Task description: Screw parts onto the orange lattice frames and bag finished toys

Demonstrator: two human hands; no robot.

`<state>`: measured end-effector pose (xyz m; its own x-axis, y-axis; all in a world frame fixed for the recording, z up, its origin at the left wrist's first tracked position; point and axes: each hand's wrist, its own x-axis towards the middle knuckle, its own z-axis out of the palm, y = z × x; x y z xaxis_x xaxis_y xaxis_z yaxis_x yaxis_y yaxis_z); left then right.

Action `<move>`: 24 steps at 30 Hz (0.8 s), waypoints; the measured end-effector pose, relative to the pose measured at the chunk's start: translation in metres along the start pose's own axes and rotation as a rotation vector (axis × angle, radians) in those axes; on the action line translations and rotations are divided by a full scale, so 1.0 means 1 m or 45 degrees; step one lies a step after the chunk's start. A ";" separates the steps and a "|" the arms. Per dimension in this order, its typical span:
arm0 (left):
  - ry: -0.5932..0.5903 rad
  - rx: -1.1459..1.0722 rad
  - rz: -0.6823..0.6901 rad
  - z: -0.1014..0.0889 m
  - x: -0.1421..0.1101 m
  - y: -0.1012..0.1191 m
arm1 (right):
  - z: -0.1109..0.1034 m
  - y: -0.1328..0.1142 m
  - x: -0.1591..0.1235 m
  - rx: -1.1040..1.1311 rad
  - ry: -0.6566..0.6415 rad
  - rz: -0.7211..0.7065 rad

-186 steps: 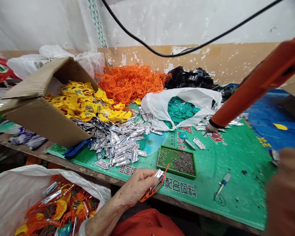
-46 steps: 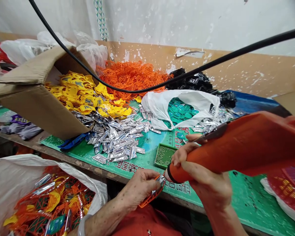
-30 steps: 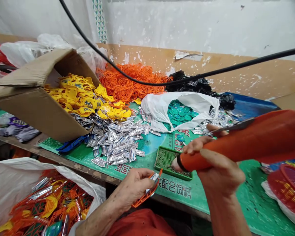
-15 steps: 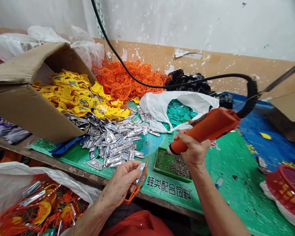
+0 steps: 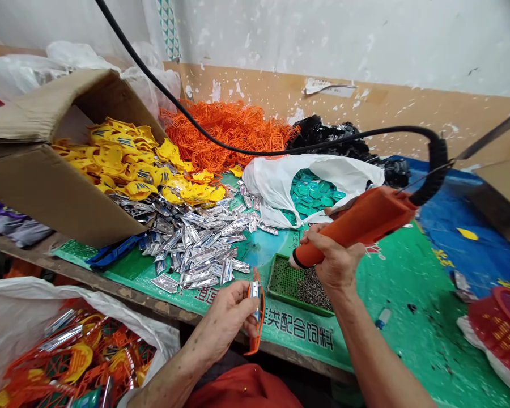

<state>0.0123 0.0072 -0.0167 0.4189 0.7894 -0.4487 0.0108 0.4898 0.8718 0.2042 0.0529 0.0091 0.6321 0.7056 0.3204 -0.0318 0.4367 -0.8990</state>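
My left hand (image 5: pixel 227 314) is closed on an orange plastic frame (image 5: pixel 261 320) near the table's front edge, with a silver plate (image 5: pixel 254 290) lying against it by the thumb. My right hand (image 5: pixel 340 263) grips an orange electric screwdriver (image 5: pixel 361 221) with a cable at its back end. The pale nose of the screwdriver points down over a green perforated tray (image 5: pixel 284 280). Small dark screws (image 5: pixel 312 289) lie heaped in the tray's right part. Whether the bit touches anything cannot be seen.
Silver plates (image 5: pixel 199 243) lie piled left of centre, before yellow parts (image 5: pixel 119 153) spilling from a cardboard box (image 5: pixel 59 187). Orange frames (image 5: pixel 229 136) and a white bag (image 5: pixel 267 175) of teal pieces stand behind. A black cable (image 5: pixel 187 113) hangs across. A red basket (image 5: pixel 499 328) sits right.
My left hand has shifted a little to the right, toward the tray, and the orange frame has turned more upright. My right hand and the screwdriver look nearly still.
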 end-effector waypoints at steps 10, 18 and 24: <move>-0.007 -0.106 -0.082 -0.001 0.001 0.003 | -0.003 0.003 0.000 -0.079 -0.002 -0.029; -0.112 0.058 -0.093 -0.004 0.001 0.016 | -0.004 0.005 0.000 -0.095 -0.012 -0.019; -0.114 0.438 -0.083 -0.010 0.006 0.022 | 0.000 -0.007 0.003 0.003 -0.027 0.001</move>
<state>0.0057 0.0265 -0.0024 0.4850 0.7175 -0.5000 0.3388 0.3729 0.8638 0.2067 0.0518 0.0161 0.6152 0.7176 0.3264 -0.0339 0.4377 -0.8985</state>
